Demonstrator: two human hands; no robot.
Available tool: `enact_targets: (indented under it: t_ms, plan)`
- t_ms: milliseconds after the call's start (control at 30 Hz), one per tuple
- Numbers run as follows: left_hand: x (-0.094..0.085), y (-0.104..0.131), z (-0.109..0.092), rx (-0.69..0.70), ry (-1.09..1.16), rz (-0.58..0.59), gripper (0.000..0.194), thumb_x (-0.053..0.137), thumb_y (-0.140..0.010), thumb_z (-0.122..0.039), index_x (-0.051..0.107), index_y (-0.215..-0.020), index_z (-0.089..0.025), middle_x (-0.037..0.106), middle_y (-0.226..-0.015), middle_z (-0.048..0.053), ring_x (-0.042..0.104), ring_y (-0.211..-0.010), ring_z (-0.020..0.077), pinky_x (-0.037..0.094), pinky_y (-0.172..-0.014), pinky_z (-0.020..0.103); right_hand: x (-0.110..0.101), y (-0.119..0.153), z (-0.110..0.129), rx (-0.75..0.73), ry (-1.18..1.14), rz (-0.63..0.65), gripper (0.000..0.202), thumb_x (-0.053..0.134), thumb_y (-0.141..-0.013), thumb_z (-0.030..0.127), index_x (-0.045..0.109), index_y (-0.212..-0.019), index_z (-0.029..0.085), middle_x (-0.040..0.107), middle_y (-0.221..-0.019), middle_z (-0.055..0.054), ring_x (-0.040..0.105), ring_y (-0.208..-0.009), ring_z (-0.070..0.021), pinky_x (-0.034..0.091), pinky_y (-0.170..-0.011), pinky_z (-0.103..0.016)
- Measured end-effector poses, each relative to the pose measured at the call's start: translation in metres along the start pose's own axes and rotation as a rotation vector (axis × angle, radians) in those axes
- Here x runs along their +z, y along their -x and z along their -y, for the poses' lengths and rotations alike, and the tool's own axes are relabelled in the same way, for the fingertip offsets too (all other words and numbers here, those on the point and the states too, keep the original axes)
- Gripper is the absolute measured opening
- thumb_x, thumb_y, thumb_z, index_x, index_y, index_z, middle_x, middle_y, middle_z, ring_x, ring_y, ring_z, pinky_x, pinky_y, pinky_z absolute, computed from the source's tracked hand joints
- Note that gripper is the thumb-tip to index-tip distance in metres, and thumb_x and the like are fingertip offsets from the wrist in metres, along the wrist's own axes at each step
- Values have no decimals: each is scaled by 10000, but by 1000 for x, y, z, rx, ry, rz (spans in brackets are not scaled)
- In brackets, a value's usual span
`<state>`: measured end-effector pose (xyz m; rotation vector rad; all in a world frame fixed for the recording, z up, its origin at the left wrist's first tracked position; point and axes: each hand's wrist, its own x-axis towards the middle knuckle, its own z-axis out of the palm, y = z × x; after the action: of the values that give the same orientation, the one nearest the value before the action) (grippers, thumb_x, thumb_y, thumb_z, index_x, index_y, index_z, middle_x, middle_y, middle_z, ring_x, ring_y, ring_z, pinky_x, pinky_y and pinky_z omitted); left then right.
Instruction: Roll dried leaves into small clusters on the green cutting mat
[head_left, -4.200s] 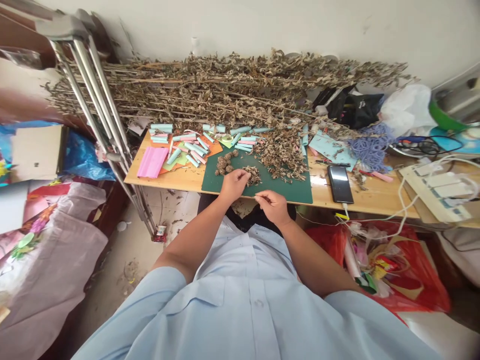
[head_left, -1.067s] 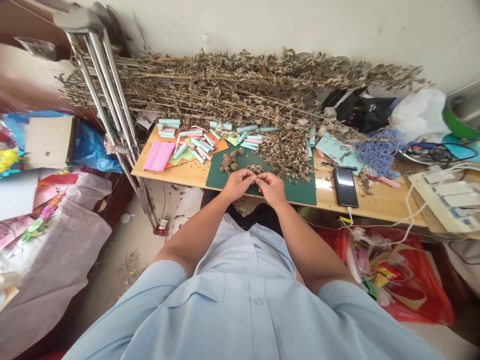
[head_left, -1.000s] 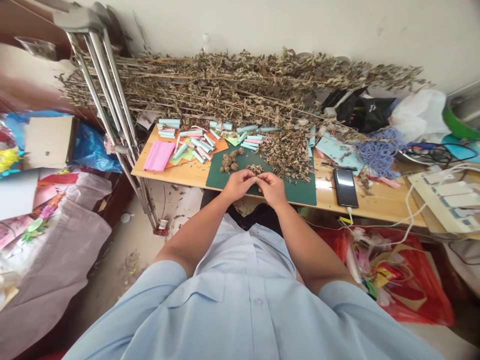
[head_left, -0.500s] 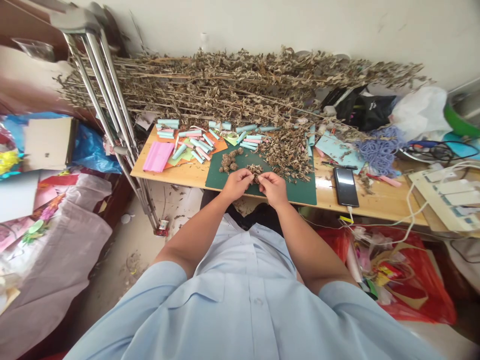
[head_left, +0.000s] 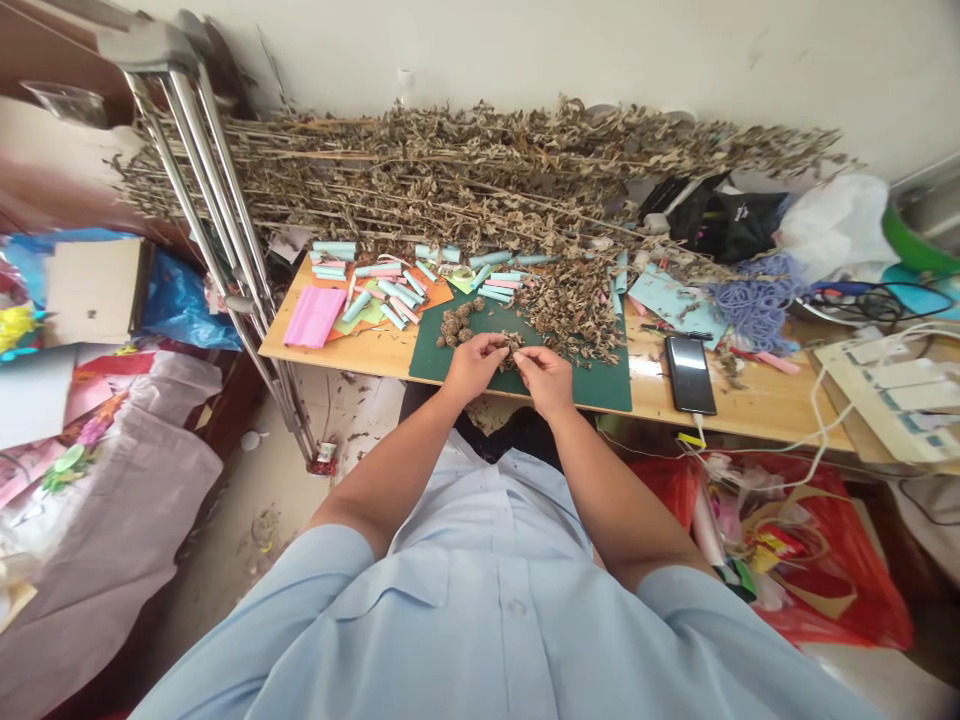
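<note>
Between my hands, over the front of a green cutting mat (head_left: 525, 388), is a small clump of dried leaves (head_left: 511, 343). My left hand (head_left: 478, 365) pinches it from the left with thumb and fingers closed. From the other side my right hand (head_left: 546, 378) grips it with closed fingertips. Several brown, crumbly balls of dried leaves (head_left: 456, 324) lie on the mat beyond my left hand. A loose heap of dried leaves (head_left: 574, 310) covers the mat's right and far part.
Dried leafy stalks (head_left: 450, 170) are piled along the wall. Rolled blue and pink papers (head_left: 401, 292) lie left of the mat, a phone (head_left: 690, 373) with a cable right of it. Metal crutches (head_left: 217, 190) lean at the table's left end. Purple yarn (head_left: 759, 298) lies farther right.
My hands stay at nearly the same spot with the clump between them. The fingers have shifted slightly around it, and the left hand sits a little higher over it.
</note>
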<state>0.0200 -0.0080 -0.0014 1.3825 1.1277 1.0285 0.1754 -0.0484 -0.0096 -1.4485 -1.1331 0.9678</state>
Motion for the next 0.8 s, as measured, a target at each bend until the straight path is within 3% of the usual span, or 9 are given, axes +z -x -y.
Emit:
enact_targets:
  t_ms: [200, 400, 600, 800]
  plan:
    - [-6, 5, -5, -23, 65, 85, 310, 630, -891, -435, 730, -926, -144, 541, -602, -22, 447, -516, 84, 354, -515, 224, 2, 0, 0, 11, 0, -12, 275, 753, -763, 469, 750, -849, 208, 640, -615, 14, 510, -518, -131, 417, -527, -278]
    - [-6, 5, -4, -25, 50, 76, 278, 620, -888, -411, 700, -857, -146, 555, -613, -19, 460, -527, 84, 359, -517, 220, 2, 0, 6, -5, 93, 25, 251, 749, -763, 440, 772, -828, 199, 701, -681, -16, 580, -601, -158, 467, -607, -295]
    - [-5, 5, -4, -19, 50, 63, 247, 624, -887, -393, 677, -862, -153, 573, -635, -16, 488, -533, 87, 384, -527, 221, 1, 1, 10, 4, 133, 23, 251, 737, -764, 442, 767, -816, 199, 692, -662, -17, 582, -610, -168, 461, -606, -296]
    - [-4, 4, -2, -56, 74, 49, 215, 623, -884, -370, 660, -861, -160, 577, -628, -17, 474, -500, 83, 364, -496, 218, 0, 2, 9, 29, 46, 6, 259, 747, -766, 454, 740, -811, 200, 632, -591, 19, 496, -502, -127, 412, -532, -274]
